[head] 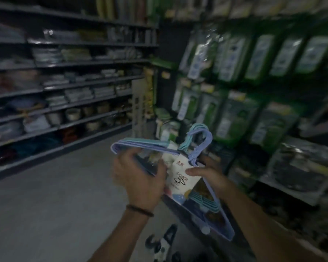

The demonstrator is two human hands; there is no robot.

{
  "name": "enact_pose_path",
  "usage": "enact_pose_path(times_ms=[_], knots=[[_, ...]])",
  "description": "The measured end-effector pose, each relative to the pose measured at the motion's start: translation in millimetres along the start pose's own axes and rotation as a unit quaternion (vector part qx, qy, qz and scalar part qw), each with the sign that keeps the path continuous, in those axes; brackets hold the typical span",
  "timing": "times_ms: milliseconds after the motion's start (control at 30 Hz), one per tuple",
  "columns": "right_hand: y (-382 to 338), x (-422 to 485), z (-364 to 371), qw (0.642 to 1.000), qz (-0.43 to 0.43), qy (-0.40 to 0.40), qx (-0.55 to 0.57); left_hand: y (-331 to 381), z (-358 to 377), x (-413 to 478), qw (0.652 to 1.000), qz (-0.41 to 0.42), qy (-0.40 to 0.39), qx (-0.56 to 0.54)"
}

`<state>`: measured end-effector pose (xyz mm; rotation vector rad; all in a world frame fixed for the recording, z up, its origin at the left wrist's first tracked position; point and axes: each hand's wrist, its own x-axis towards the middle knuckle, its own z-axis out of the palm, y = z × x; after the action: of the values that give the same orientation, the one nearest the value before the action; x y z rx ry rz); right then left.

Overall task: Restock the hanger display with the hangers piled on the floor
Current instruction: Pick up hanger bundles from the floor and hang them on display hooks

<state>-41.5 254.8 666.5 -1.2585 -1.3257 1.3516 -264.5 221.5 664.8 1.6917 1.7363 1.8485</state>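
The person held a bundle of hangers [203, 199] up in front of the chest, in mid-air above the floor [45, 195], between both hands. The hangers were lilac and pale blue, wrapped together with a white paper label [182, 174] over the middle. Their hooks [208, 142] pointed up and away, toward the far right, and one shoulder of the bundle slanted down to the near right.

The left hand [138, 173] came up from the near side with the back of the hand toward the camera. Its fingers were curled round the left part of the bundle, so its grip was closed on the hangers. A dark wristband [139, 210] circled that wrist.

The right hand [206, 174] reached in from the near right with the forearm stretched out long. Its thumb lay flat across the label; the fingers went behind the bundle and were hidden, so the grip pinched the hangers from both faces.

Grey shelves [64, 87] of blurred goods ran along the left. A rack of green packets [235, 59] hung on the right, just beyond the hooks.
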Motion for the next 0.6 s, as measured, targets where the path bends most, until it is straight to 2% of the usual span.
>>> enact_pose_path(times_ms=[67,200,267,333,467,500,567,600], knots=[[-21.5,-28.2,-18.8,0.997,-0.029,0.057,0.045,22.8,22.5,-6.0,0.988,-0.099,-0.013,-0.118],[-49.7,-94.6,-56.7,0.981,-0.070,0.166,0.070,89.8,64.2,0.5,0.939,-0.153,-0.100,-0.292],[-58.7,-133.8,-74.7,0.971,-0.078,0.214,0.068,121.9,84.0,-3.1,0.909,-0.203,-0.122,-0.342],[-61.0,-170.2,-94.8,0.959,-0.069,0.264,0.073,154.8,103.4,-15.7,0.870,-0.251,-0.180,-0.385],[-67.0,-246.6,-141.0,0.921,-0.081,0.363,0.115,238.6,125.5,-67.0,0.741,-0.334,-0.348,-0.466],[-68.4,-268.6,-153.3,0.913,-0.085,0.375,0.134,261.4,126.2,-81.2,0.695,-0.345,-0.407,-0.482],[-72.0,-313.4,-178.8,0.901,-0.092,0.388,0.171,304.4,129.1,-111.2,0.593,-0.324,-0.546,-0.496],[-75.0,-335.9,-191.4,0.895,-0.092,0.397,0.182,327.2,129.4,-127.3,0.567,-0.309,-0.578,-0.500]])
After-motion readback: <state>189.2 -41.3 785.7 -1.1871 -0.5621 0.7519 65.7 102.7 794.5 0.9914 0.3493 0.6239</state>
